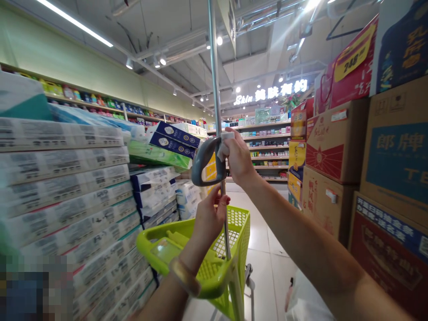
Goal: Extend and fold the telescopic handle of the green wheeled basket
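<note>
A metal pole (215,76) rises from a lime-green shopping cart (239,256) in front of me. Partway up the pole sits a grey loop handle (198,167). My right hand (240,156) presses a crumpled white wipe (226,145) against the side of that handle, fingers closed on it. Lower down, my left hand (212,211) is wrapped round the pole just beneath the handle, with a gold-coloured bangle (185,277) on its wrist.
Stacked packs of paper goods (63,178) line the left side, with blue boxes (174,138) on top. Cartons (334,138) pile up on the right. A tiled floor aisle (261,227) leads to shelves (267,147) at the back. A white bag (306,298) shows low on the right.
</note>
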{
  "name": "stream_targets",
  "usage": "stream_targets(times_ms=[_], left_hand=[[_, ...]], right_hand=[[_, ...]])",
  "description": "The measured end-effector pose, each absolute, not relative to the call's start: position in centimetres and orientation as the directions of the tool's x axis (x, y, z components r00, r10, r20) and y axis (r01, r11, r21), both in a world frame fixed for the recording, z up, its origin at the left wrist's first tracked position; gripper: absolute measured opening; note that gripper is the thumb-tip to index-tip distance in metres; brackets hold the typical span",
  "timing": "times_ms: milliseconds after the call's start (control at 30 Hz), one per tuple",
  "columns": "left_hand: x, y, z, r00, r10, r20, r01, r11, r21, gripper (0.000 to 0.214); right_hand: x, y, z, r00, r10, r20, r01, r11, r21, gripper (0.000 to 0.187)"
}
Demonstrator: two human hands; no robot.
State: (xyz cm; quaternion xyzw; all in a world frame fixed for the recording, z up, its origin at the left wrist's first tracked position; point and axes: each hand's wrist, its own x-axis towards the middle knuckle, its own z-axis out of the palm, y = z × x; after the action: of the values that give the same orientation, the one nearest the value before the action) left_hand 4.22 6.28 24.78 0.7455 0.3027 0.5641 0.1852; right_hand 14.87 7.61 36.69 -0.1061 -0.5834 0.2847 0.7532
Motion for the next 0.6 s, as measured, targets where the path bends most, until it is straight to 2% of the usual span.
stream_targets(times_ms=[100, 233, 433, 600], left_hand=[[4.1, 6.1, 24.6, 0.175, 0.657, 0.734, 0.229, -0.752, 0.619, 0.042], [3.8, 5.6, 24.8, 0.178, 0.660, 0.730, 0.270, -0.746, 0.609, 0.043], [3.9, 5.5, 24.8, 0.152, 0.671, 0.726, 0.306, -0.730, 0.611, 0.040], [3.8, 5.4, 24.8, 0.158, 0.654, 0.739, 0.323, -0.742, 0.588, 0.039]], right_hand=[[14.5, 7.1, 35.3, 0.177, 0.486, 0.856, -0.196, 0.870, -0.453, 0.024], [14.1, 6.3, 31.8, 0.175, 0.440, 0.881, -0.013, 0.896, -0.445, 0.032], [14.1, 6.8, 33.8, 0.121, 0.558, 0.821, -0.185, 0.825, -0.534, 0.033], [14.1, 6.8, 32.9, 0.164, 0.526, 0.835, -0.101, 0.851, -0.516, 0.031]])
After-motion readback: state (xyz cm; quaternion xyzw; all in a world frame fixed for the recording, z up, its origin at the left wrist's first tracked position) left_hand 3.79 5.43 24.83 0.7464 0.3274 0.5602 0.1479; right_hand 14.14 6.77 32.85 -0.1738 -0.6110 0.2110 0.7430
